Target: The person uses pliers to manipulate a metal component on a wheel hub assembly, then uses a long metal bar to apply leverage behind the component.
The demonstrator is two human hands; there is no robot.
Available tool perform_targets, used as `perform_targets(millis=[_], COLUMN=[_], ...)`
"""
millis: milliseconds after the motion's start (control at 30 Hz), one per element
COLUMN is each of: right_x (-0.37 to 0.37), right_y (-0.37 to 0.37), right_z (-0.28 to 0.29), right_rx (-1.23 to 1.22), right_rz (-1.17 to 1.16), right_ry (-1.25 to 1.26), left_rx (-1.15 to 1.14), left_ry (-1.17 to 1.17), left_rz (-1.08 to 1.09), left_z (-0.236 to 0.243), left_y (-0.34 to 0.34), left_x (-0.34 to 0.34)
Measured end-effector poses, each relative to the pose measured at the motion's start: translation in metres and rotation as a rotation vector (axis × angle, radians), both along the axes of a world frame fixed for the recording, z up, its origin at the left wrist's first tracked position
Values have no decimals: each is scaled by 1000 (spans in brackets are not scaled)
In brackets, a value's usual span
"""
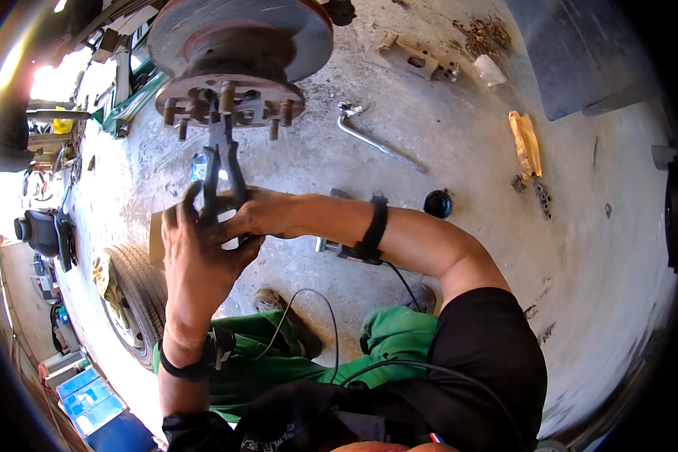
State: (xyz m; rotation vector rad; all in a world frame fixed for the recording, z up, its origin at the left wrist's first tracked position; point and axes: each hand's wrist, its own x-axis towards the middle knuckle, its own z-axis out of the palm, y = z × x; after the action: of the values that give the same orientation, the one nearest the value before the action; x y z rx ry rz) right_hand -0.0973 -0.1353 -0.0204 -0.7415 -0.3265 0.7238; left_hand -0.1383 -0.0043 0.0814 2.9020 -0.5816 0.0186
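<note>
A wheel hub [169, 94] with several threaded studs hangs at the top, below a worn brake disc [309, 38]. A pair of pliers [212, 169] with dark handles points up, its jaws at the middle of the hub; what the tips touch is hidden. My left hand [192, 245] is closed around the lower end of the handles, from the left. Coming in from the right, my right hand [260, 215] grips the same handles, its fingers overlapping the left ones. Dark grime covers the fingers of both hands.
A bent metal wrench [380, 143] lies on the concrete floor, right of the hub. Farther right are a yellow wrapper [525, 143] and small metal parts [542, 202]. A round black cup [438, 203] sits beside my right forearm. A tyre [139, 290] lies left; cables cross my lap.
</note>
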Motion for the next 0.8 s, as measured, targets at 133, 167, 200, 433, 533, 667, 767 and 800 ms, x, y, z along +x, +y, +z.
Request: perform_targets(millis=[133,167,200,433,533,667,767,800], right_x=[4,1,-1,-1,2,1,-1,1], right_y=[7,7,7,21,38,26,23,25], right_z=[-10,-2,1,0,-22,-9,-8,-14], right_rx=[-83,-69,-100,-70,-96,-80,17,32], right_rz=[-50,-43,-59,-115,-158,-169,-113,-73], right_ry=[-83,-88,-61,-131,-89,-39,70,99], left_rx=[-163,-197,-163,-403,-431,-131,-85,-84], left_ry=[133,169,129,433,438,111,107,116], left_rz=[261,308,314,162,300,318,370,382], left_z=[-11,-11,-6,-28,-36,-25,-23,-25], left_y=[1,1,-4,17,20,0,-4,-2], left_x=[-5,-6,-8,9,8,4,2,1])
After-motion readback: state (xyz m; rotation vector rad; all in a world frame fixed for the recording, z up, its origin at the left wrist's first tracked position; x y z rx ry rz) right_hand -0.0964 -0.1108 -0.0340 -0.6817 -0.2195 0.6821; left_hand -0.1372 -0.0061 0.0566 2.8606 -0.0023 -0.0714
